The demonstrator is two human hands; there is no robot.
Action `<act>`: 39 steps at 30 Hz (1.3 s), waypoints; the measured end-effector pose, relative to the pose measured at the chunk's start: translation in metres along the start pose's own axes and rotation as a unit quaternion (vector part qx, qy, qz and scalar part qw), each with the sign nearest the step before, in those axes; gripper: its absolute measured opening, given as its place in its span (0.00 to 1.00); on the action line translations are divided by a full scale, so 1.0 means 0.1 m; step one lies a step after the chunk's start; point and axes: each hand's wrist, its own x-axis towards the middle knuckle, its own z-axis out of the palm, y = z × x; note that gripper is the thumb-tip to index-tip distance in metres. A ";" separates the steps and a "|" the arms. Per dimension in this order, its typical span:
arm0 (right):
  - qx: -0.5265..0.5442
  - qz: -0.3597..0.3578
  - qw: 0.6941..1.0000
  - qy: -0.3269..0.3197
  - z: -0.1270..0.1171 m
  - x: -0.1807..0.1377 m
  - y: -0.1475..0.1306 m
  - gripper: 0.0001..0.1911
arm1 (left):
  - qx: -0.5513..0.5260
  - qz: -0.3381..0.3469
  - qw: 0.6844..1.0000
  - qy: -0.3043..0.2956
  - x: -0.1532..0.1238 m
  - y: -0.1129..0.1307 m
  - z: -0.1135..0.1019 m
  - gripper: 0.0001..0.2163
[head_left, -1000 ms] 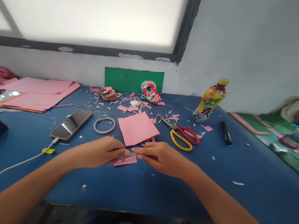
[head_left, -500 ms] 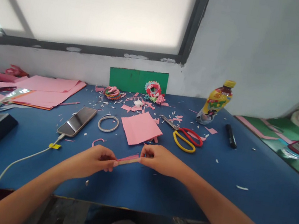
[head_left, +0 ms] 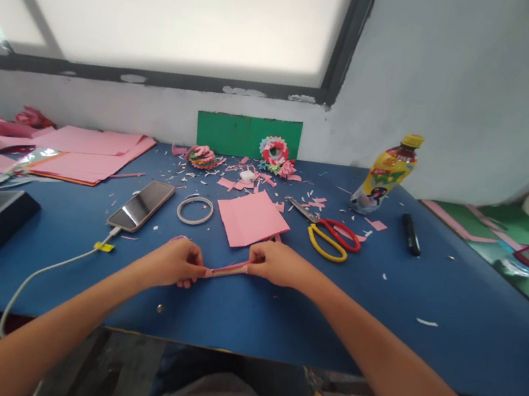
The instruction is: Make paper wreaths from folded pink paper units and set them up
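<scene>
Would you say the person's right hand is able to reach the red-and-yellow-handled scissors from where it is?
Probably yes: the red-and-yellow-handled scissors lie just beyond the right hand on the blue table with nothing between. That hand is pinching a narrow pink paper strip, though, so it is not free.

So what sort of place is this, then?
Most likely a paper-craft workbench under a window. The blue table is strewn with paper snippings, with stacked pink sheets, scissors and a finished paper rosette; the left hand and right hand pinch a pink strip.
</scene>
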 end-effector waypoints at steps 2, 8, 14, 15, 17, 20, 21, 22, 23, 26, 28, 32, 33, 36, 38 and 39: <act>-0.009 -0.001 1.000 0.000 0.00 0.01 0.01 0.08 | 0.017 0.004 1.000 0.004 0.01 0.01 0.00 0.15; -0.044 -0.015 0.998 0.031 0.02 0.00 0.00 0.07 | 0.098 0.081 0.991 0.052 -0.03 0.02 0.03 0.12; -0.070 -0.083 0.992 0.068 0.09 -0.03 0.06 0.16 | 0.208 0.213 0.954 0.029 -0.06 0.02 0.03 0.17; -0.074 -0.106 0.989 0.067 0.10 -0.02 0.08 0.17 | 0.218 0.217 0.951 0.021 -0.06 0.02 0.03 0.18; -0.085 -0.150 0.983 0.065 0.13 -0.01 0.12 0.15 | 0.237 0.223 0.946 0.011 -0.05 0.01 0.03 0.19; -0.108 -0.206 0.970 0.074 0.17 0.04 0.18 0.15 | 0.263 0.233 0.936 0.014 -0.06 0.00 0.05 0.21; -0.116 -0.223 0.965 0.079 0.18 0.05 0.19 0.15 | 0.281 0.236 0.930 0.020 -0.07 0.00 0.06 0.22; -0.125 -0.237 0.960 0.082 0.19 0.05 0.20 0.15 | 0.306 0.239 0.921 0.027 -0.08 0.00 0.08 0.23; -0.135 -0.250 0.955 0.084 0.20 0.05 0.21 0.15 | 0.336 0.242 0.909 0.038 -0.10 0.01 0.10 0.24; -0.161 -0.269 0.945 0.092 0.21 0.00 0.19 0.15 | 0.434 0.244 0.864 0.077 -0.16 0.04 0.17 0.25; -0.195 -0.260 0.940 0.102 0.22 -0.07 0.15 0.16 | 0.488 0.254 0.830 0.091 -0.19 0.05 0.22 0.21; -0.287 -0.205 0.930 0.101 0.22 -0.25 0.05 0.19 | 0.545 0.289 0.780 0.103 -0.21 -0.02 0.33 0.14; -0.297 -0.193 0.930 0.097 0.22 -0.28 0.03 0.19 | 0.549 0.294 0.775 0.107 -0.22 -0.05 0.35 0.15; -0.308 -0.183 0.929 0.096 0.21 -0.31 0.02 0.19 | 0.545 0.300 0.775 0.112 -0.24 -0.10 0.38 0.16; -0.302 -0.191 0.929 0.098 0.19 -0.27 0.06 0.19 | 0.521 0.297 0.793 0.110 -0.26 -0.07 0.38 0.16; -0.293 -0.200 0.930 0.094 0.18 -0.24 0.09 0.19 | 0.499 0.292 0.809 0.107 -0.26 -0.02 0.37 0.15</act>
